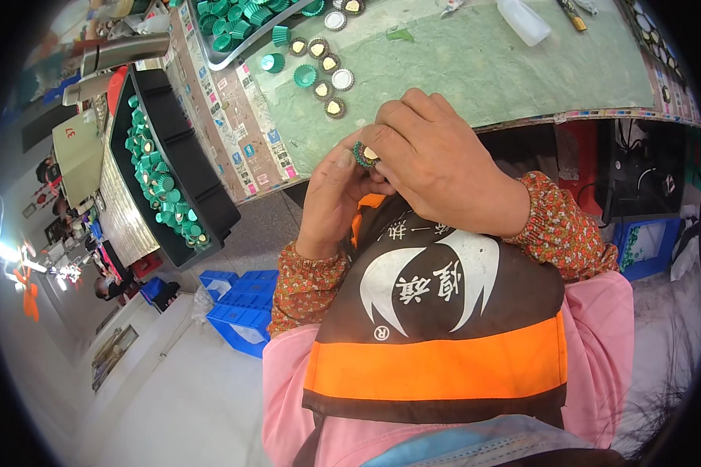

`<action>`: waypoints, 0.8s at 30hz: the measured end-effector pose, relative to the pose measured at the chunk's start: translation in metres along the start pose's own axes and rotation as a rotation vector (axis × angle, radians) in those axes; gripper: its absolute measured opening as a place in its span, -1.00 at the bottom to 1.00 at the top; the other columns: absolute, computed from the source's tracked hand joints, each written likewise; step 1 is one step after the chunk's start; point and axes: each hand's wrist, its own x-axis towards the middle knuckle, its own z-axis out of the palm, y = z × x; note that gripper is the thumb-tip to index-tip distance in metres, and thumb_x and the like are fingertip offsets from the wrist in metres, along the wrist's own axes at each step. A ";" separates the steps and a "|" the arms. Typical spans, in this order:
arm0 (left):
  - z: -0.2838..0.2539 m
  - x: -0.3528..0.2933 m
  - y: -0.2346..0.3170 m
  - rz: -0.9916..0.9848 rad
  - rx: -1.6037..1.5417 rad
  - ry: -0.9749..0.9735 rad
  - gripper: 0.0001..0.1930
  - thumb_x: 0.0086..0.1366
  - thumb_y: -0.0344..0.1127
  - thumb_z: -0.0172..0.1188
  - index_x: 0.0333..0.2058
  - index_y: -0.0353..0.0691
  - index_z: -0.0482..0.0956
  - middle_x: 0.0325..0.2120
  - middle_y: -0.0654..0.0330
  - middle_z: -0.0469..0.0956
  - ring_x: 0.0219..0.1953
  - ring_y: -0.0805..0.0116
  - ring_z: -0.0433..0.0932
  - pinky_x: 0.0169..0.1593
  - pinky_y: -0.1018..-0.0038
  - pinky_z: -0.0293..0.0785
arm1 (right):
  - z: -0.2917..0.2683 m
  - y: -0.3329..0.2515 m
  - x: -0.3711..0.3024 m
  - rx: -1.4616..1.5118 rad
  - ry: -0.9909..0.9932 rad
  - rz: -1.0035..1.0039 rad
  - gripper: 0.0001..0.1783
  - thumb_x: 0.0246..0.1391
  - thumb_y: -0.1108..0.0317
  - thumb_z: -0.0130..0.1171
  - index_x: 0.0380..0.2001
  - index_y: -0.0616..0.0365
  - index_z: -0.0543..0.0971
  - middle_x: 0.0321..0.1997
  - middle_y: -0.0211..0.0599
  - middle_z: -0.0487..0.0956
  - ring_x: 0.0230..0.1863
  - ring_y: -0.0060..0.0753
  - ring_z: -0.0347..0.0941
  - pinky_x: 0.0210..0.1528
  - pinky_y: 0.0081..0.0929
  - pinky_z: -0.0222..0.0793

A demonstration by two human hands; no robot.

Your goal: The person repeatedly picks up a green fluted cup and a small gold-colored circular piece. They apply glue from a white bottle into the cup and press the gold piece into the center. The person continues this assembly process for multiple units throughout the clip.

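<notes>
Right — beyond our hands sits the green bench mat (475, 70) w/ loose caps (323, 74); our left hand (331, 198) & right hand (436, 159), fingers curled shut, pinch one green cap (364, 154) between them. Slip risk — grip's fingertip-only.

A small round green cap (364, 154) with a ribbed rim and a shiny gold inner face sits just above the middle of the frame, tilted on edge with the gold side showing, pinched between fingertips, largely hidden by them.
</notes>
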 end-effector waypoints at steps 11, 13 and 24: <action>0.002 0.000 -0.002 -0.012 -0.022 0.001 -0.46 0.55 -0.12 -0.08 0.31 -0.42 0.26 -0.10 0.11 0.54 -0.13 0.37 0.57 -0.06 0.36 0.68 | -0.001 0.001 -0.001 0.019 0.019 0.003 -0.71 -0.20 0.44 0.26 -0.32 0.21 0.50 -0.26 -0.22 0.44 -0.14 -0.14 0.36 -0.14 -0.26 0.31; 0.001 0.000 -0.001 -0.011 -0.023 -0.009 -0.46 0.55 -0.12 -0.09 0.31 -0.42 0.25 -0.10 0.11 0.55 -0.13 0.36 0.58 -0.06 0.35 0.68 | -0.002 0.001 -0.001 0.023 0.022 0.007 -0.72 -0.20 0.45 0.26 -0.32 0.21 0.51 -0.26 -0.21 0.44 -0.15 -0.13 0.36 -0.15 -0.26 0.31; 0.007 -0.001 -0.003 0.004 -0.013 0.007 -0.45 0.55 -0.11 -0.08 0.31 -0.43 0.25 -0.03 0.04 0.55 -0.10 0.33 0.62 -0.06 0.36 0.68 | 0.000 0.000 -0.003 0.044 0.052 -0.004 -0.75 -0.18 0.45 0.24 -0.34 0.21 0.50 -0.28 -0.22 0.43 -0.18 -0.14 0.36 -0.16 -0.27 0.33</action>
